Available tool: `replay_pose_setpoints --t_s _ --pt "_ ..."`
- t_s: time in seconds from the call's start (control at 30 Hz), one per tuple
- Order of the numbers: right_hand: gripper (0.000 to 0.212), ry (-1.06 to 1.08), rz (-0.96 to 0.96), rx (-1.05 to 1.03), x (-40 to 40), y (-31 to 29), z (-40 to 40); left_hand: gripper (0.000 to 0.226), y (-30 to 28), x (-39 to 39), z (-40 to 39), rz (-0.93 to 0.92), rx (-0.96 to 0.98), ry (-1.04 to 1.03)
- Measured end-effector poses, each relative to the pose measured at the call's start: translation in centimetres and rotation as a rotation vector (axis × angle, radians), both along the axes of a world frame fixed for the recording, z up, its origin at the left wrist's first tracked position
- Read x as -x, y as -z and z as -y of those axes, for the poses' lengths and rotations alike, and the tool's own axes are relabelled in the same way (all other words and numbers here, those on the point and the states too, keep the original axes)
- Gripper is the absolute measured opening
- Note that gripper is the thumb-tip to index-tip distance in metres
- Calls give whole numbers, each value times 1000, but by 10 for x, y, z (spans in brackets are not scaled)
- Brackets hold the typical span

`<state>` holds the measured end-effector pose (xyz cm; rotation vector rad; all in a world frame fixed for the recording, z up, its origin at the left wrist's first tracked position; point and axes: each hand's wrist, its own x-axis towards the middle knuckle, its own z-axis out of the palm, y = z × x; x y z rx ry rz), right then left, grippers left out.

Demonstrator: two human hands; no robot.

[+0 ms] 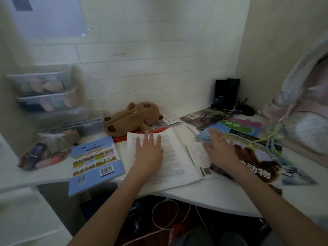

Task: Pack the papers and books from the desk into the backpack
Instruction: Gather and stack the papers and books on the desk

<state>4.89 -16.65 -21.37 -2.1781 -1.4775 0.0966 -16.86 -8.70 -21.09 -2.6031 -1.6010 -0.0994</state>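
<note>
Dim light in a corner nook: pale brick-patterned wall [150, 68] at the back, a plain wall [276, 41] upper right, a white worktop [221, 192] curving along the lower frame, dark floor [110, 215] beneath

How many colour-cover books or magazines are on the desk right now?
4: a blue book at the left edge, a dark magazine at the back, a blue-and-green book right of centre, and an animal magazine under the right hand. More may be hidden.
</note>
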Motion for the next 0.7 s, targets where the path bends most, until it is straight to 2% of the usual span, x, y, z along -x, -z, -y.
replay_pose_setpoints --t_s 0.07,0.17,0.2,0.3,0.4,0.5,0.6,0.7 --pt "62 186 41 114 -26 8 15 56 -10 -31 13 151 40 131" --pt "84 425 56 212 -54 21 50 43 -13 -89 42 446 301 265" --pt "83 453 32 237 -59 24 59 40 -9 -106 50 491 332 278" --pt "72 440 49 229 -65 29 72 43 4 -143 56 529 379 261" --pt "70 426 116 156 -63 29 71 47 4 -163 53 576 437 241" --pt "67 388 124 105 -66 29 71 55 0 -174 50 544 414 236" --pt "67 327 114 51 -69 28 70 46 1 -180 45 560 423 222" --pt "69 282 112 -5 -69 26 69 28 7 -181 44 770 499 248"
